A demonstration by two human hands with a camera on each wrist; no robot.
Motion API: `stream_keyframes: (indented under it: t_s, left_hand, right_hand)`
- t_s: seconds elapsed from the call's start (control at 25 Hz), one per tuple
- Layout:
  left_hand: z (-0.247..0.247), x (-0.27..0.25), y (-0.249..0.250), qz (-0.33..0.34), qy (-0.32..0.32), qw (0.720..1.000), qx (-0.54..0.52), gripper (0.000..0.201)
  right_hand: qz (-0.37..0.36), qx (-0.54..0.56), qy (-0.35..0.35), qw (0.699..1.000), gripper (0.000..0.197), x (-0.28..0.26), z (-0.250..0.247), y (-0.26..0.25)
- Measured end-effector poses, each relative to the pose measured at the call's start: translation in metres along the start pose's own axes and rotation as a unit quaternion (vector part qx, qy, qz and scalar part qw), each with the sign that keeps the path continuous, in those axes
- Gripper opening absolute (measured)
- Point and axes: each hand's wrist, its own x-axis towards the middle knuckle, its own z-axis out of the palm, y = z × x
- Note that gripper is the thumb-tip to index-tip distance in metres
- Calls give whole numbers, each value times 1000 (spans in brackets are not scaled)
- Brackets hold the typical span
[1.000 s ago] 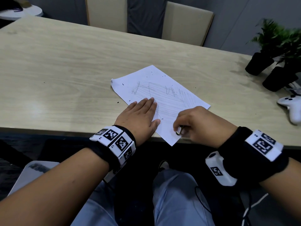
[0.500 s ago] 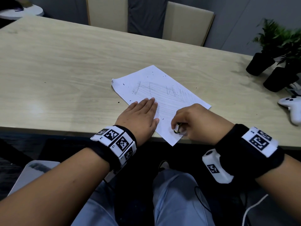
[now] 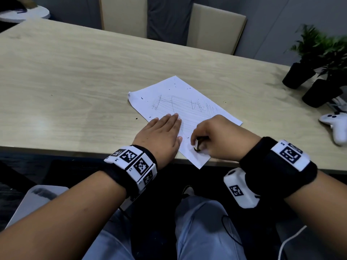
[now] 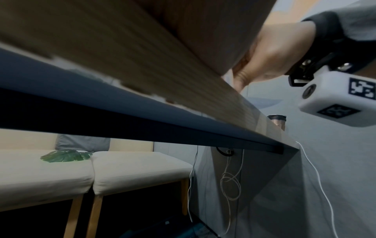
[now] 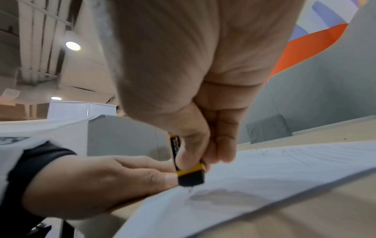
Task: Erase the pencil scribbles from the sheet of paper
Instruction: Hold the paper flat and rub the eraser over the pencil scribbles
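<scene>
A white sheet of paper (image 3: 189,109) lies askew on the wooden table (image 3: 75,81), its near corner hanging over the front edge. Faint pencil scribbles (image 3: 180,104) cover its middle. My left hand (image 3: 161,134) lies flat with straight fingers on the sheet's near left side. My right hand (image 3: 212,136) pinches a black eraser in a yellow and black sleeve (image 5: 190,175) and presses its tip on the paper (image 5: 264,185) near the near corner. The left wrist view shows only the table's underside and my right hand (image 4: 270,53).
Two potted plants (image 3: 319,59) in black pots stand at the far right, with a white game controller (image 3: 336,126) in front of them. Dark eraser crumbs dot the sheet and table. Two beige chairs (image 3: 216,27) stand behind the table.
My right hand has slid the eraser a little to the left along the near part of the sheet. The left hand stays flat in the same place.
</scene>
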Motion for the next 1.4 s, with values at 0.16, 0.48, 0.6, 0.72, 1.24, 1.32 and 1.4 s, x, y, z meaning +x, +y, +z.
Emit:
stream_keyframes:
  t_s: [0.16, 0.48, 0.6, 0.72, 1.24, 1.32, 1.4]
  left_hand:
    - [-2, -1, 0, -1, -5, 1000, -6, 59]
    - [-2, -1, 0, -3, 0, 1000, -9, 59]
    - [-3, -1, 1, -2, -2, 1000, -10, 59]
    - [-4, -1, 1, -2, -4, 1000, -9, 58]
    - [-2, -1, 1, -2, 3, 1000, -12, 57]
    - [-2, -2, 0, -3, 0, 1000, -6, 58]
    - [-2, -2, 1, -2, 1, 1000, -4, 58]
  right_hand:
    - [-1, -1, 58, 998, 22, 21, 7, -3]
    - [14, -34, -16, 999, 25, -6, -3, 7]
    - [-15, -15, 38, 999, 21, 15, 3, -4]
    - [-24, -49, 27, 998, 24, 24, 9, -7]
    - [-65, -35, 49, 996, 22, 19, 11, -9]
    - [-64, -75, 15, 995, 22, 13, 10, -5]
    - [-51, -93, -26, 994, 22, 2, 5, 3]
